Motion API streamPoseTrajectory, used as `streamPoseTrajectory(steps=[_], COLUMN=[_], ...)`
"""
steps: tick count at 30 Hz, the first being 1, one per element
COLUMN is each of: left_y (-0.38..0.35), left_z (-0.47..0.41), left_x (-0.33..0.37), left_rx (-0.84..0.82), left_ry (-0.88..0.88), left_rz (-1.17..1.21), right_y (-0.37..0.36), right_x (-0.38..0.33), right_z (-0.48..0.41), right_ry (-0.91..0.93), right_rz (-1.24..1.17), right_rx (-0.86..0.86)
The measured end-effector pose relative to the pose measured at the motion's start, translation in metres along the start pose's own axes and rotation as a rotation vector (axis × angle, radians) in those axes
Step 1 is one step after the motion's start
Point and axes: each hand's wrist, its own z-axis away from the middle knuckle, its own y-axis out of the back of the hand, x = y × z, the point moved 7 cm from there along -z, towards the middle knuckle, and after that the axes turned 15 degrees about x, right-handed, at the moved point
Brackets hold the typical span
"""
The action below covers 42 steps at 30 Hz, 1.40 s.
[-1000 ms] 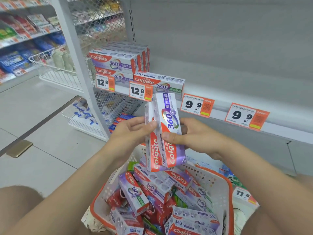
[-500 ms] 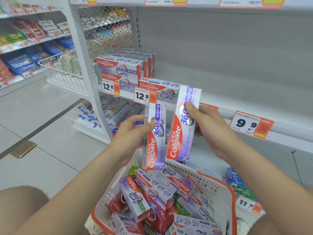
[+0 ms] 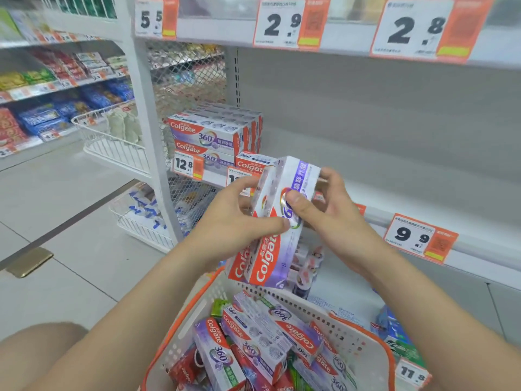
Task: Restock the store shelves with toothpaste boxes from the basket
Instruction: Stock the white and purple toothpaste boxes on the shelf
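Holding two toothpaste boxes [image 3: 269, 249] side by side as one pair, logo ends down, tops tilted toward 1 o'clock, mid-frame, above far rim of basket [image 3: 363, 331] & in front of shelf [image 3: 394, 165] lip. At 9 o'clock of pair, left hand [image 3: 231, 221]: grip curled round it, thumb laid across front face. At 3 o'clock, right hand [image 3: 335, 218]: grip likewise pinching pair, thumb pressed on the 360 logo, fingers wrapped behind. Down at 6 o'clock, same basket, white w/ orange rim, holding many more loose boxes [image 3: 253, 342], jumbled, purple, red & green. On shelf at 11 o'clock of hands, stocked stack [image 3: 208, 131] of same purple boxes, against mesh side panel, w/ single box [image 3: 252, 162] just beside it at its 4 o'clock, partly hidden behind pair. Below stack on lip, 12.8 tag [image 3: 184, 164]; at 3 o'clock on same lip, 9.9 tag [image 3: 420, 239]. Tiled floor [image 3: 70, 207] at 8–9 o'clock.
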Motion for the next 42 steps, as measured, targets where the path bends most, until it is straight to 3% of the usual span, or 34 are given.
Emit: streamPoseTrajectory(steps=[2,5,8,11,14,17,20,23,26,35,42], left_y=[0.004,0.004,-0.012,-0.021,-0.016,-0.004,0.012,0.021,0.032,0.05,0.059], left_z=[-0.008,-0.016,-0.015,-0.021,-0.035,-0.045,-0.057,-0.077,-0.097,-0.142,-0.156], left_x=[0.013,0.026,0.032,0.041,0.055,0.072,0.067,0.041,0.027,0.013,0.0], left_rx=[-0.047,-0.121,-0.21,-0.191,-0.126,0.113,0.338,0.373,0.386,0.428,0.439], left_ry=[-0.182,-0.48,-0.643,-0.713,-0.734,-0.9,-0.853,-0.653,-0.505,-0.475,-0.511], left_rz=[-0.194,-0.615,-0.852,-0.867,-0.69,-0.565,-0.486,-0.564,-0.623,-0.778,-0.877], right_y=[0.012,0.023,0.015,0.008,0.025,0.051,0.073,0.083,0.074,-0.032,-0.104], right_x=[-0.021,-0.045,-0.033,-0.02,-0.025,-0.022,-0.016,-0.01,-0.013,-0.055,-0.051], right_z=[-0.007,-0.014,-0.015,-0.017,-0.031,-0.047,-0.06,-0.07,-0.077,-0.151,-0.245], right_ry=[0.193,0.47,0.473,0.477,0.473,0.332,0.23,0.163,0.201,0.367,0.347], right_rz=[0.115,0.474,0.595,0.604,0.523,0.347,0.229,0.243,0.351,0.433,0.555], right_rx=[-0.01,-0.114,-0.278,-0.303,-0.114,0.076,0.291,0.463,0.528,0.519,0.358])
